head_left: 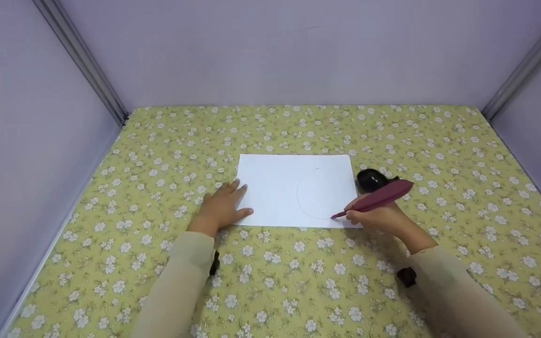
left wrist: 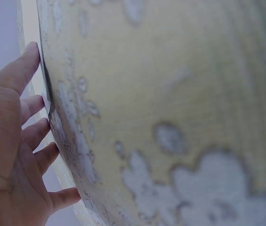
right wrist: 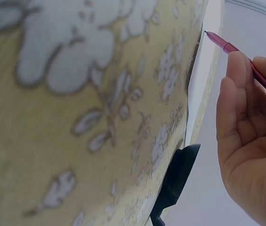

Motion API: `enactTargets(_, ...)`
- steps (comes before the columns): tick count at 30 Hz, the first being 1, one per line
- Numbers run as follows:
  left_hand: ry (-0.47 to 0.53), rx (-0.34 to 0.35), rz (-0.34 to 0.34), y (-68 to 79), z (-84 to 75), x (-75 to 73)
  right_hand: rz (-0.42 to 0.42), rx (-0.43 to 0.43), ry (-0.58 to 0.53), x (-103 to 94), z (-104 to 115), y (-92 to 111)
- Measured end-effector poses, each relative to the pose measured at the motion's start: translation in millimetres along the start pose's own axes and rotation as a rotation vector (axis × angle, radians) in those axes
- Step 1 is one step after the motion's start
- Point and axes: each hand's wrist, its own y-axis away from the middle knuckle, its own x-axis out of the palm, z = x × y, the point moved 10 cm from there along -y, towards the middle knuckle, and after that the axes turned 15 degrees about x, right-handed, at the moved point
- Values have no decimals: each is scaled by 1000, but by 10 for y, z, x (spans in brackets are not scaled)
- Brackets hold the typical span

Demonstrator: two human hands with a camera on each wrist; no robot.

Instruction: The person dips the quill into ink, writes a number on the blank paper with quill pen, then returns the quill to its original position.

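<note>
A white sheet of paper (head_left: 270, 188) lies on the floral tablecloth, with a thin curved line, like the left half of a circle, on its right part. My left hand (head_left: 223, 205) rests spread over the sheet's left edge, thumb and fingertips on the paper; the left wrist view shows its fingers (left wrist: 38, 134) extended. My right hand (head_left: 383, 218) pinches a dark red pen (head_left: 378, 197) with a feather-shaped top. The pen slants, its tip at the lower end of the curve near the sheet's front edge. In the right wrist view the pen (right wrist: 236, 52) runs between thumb and fingers.
A glossy black rounded object (head_left: 371, 180) with a thin projecting part stands just right of the paper, close behind the right hand; the hand and pen partly hide it. Pale wall panels (head_left: 270, 61) enclose the table's back and sides. The yellow floral cloth (head_left: 167, 155) covers the tabletop.
</note>
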Motion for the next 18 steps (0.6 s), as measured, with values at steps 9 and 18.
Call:
enactTargets(9,-6,-6,3,-13,-2,-22,-40,51,-28,-133,-71,-15)
enactTargets(18,-9,-17,-7,-6,-1,-10,-80,84,5,-215,-103,-55)
